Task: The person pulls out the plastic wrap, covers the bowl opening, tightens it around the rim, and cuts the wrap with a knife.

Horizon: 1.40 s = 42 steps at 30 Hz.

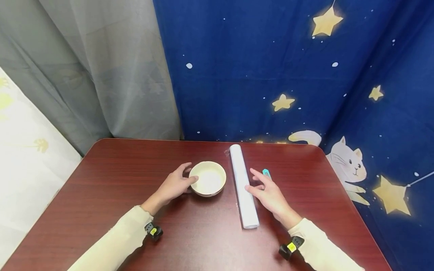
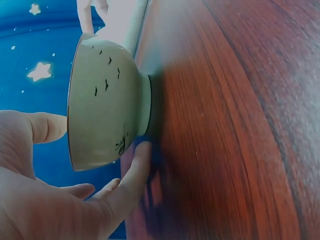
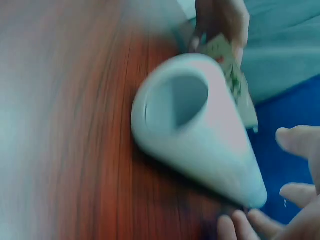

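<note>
Bowl (image 2: 102, 105), left fingers (image 2: 132, 172) partly hidden behind it

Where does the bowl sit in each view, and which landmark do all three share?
Head: bowl below centre, left of the white roll.
Left wrist: bowl left of centre, seen side-on.
Right wrist: bowl at upper right, partly hidden behind the white roll.
Shared landmark: the white roll.

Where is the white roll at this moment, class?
In the head view, the white roll lies on the table, just right of centre, between the bowl on its left and the person's right hand.
</note>
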Motion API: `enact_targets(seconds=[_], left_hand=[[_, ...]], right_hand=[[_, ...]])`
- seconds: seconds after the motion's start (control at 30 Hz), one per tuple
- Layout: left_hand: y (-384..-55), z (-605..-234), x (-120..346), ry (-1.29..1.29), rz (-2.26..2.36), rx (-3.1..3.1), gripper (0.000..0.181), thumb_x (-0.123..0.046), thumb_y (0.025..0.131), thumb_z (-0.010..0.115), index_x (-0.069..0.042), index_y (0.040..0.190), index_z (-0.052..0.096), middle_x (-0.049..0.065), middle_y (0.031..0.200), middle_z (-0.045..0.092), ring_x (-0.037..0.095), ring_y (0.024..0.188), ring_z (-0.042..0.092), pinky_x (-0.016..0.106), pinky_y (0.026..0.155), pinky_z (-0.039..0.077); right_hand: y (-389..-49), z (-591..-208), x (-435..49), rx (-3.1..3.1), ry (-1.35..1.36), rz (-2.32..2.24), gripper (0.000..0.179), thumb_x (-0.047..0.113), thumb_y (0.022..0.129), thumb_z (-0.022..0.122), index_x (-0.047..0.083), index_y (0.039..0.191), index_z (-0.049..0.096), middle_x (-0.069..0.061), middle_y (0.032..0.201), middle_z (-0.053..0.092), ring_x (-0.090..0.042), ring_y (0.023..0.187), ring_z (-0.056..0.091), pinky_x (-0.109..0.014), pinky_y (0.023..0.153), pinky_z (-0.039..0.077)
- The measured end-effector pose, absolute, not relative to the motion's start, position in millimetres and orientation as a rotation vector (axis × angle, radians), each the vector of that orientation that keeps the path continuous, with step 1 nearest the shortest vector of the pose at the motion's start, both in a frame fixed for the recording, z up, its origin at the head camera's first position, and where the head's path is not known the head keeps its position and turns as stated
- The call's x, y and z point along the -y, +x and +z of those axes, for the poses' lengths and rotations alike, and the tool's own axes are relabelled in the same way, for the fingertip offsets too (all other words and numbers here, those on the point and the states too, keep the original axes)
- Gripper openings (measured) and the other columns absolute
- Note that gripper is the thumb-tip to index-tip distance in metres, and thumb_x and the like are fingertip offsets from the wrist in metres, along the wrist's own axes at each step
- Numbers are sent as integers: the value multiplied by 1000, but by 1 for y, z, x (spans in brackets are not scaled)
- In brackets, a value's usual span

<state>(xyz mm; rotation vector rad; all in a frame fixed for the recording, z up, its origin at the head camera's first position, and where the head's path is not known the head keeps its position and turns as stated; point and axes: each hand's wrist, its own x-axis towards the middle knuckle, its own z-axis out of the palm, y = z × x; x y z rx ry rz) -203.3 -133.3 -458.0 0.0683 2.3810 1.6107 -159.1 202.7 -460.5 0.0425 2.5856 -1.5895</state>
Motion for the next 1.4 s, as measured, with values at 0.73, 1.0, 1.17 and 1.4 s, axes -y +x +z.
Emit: enact_targets(seconds=[0.73, 1.0, 1.17, 1.4], left_hand=[[-201, -467, 119, 44, 1716, -2291, 61, -1, 107, 57, 0, 164, 38, 35, 151, 52, 27, 84, 77, 44, 70, 67], [-202, -468, 118, 55, 1725, -2278, 58, 1, 107, 50, 1, 164, 40, 37, 152, 51, 31, 93, 77, 43, 73, 67], [-199, -468, 118, 68, 1738, -2245, 58, 2, 107, 48, 1, 164, 40, 36, 155, 48, 32, 96, 76, 43, 75, 67], [-195, -468, 117, 94, 1713, -2248, 58, 2, 107, 49, -1, 165, 41, 34, 156, 48, 31, 95, 76, 44, 75, 67]], right_hand=[[-152, -468, -185, -2586, 26, -1640, 80, 2, 82, 91, 7, 156, 61, -22, 138, 61, -24, 87, 72, -38, 69, 62], [-156, -464, -193, -2696, -39, -1496, 69, 5, 88, 87, 6, 153, 64, -22, 143, 66, -26, 91, 77, -37, 71, 62], [-162, -461, -200, -2704, -26, -1428, 64, 6, 91, 83, 8, 152, 67, -21, 123, 77, -27, 95, 79, -38, 73, 62], [-173, -455, -206, -2684, -69, -1370, 59, 4, 94, 79, 6, 151, 67, -22, 115, 80, -28, 96, 79, -38, 75, 62]])
